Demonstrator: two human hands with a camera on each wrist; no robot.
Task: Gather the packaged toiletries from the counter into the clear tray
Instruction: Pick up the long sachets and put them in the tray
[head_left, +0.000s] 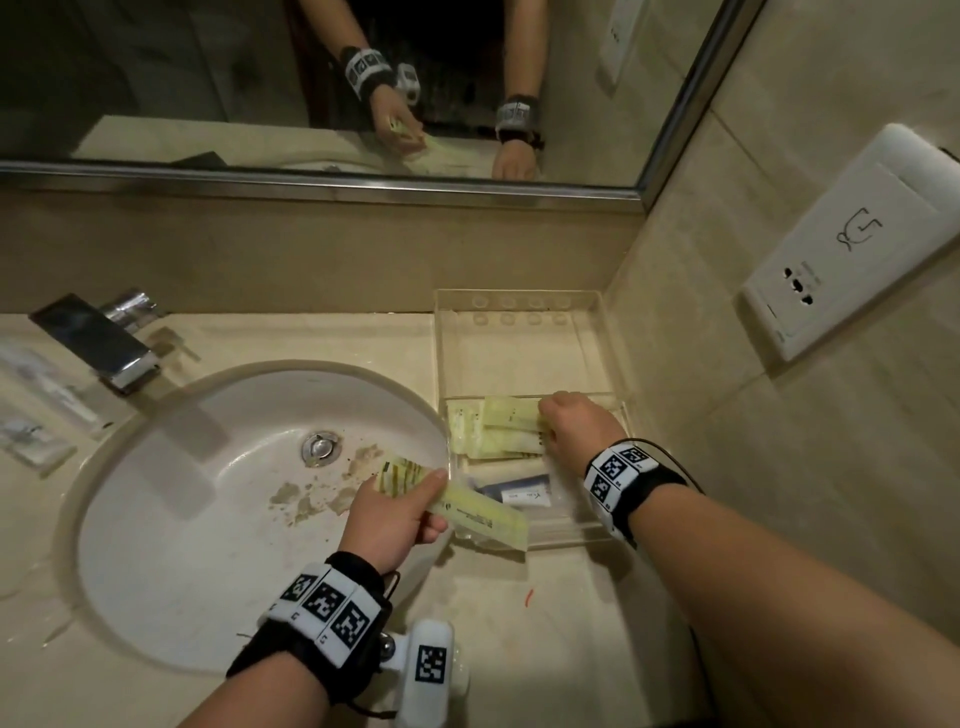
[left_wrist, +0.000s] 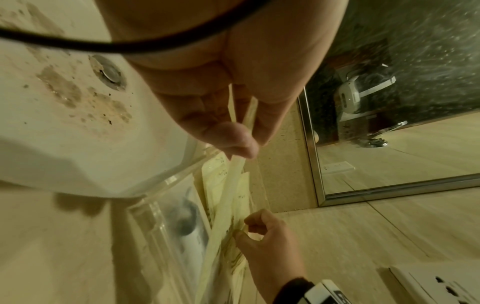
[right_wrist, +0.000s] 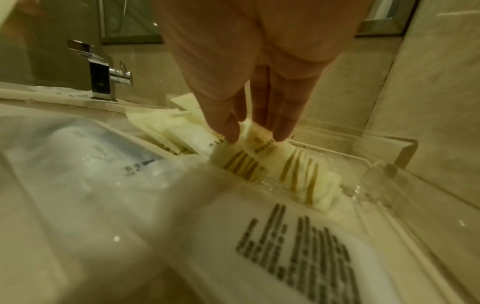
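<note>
With the right hand (head_left: 576, 423) pinching pale yellow sachets (head_left: 498, 428) inside the clear acrylic tray (head_left: 519, 312) at the counter's far right, the left hand (head_left: 395, 512), gripping a long yellow packet (head_left: 480, 512), should lower it flat beside them.

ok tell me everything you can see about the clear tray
The clear tray looks like transparent acrylic, rectangular with low walls and dividers. It sits on the beige counter between the sink and the corner wall. The far compartment is bare; pale yellow packets fill the middle one, where the right hand pinches them. The left hand holds a long packet over its near edge.
</note>
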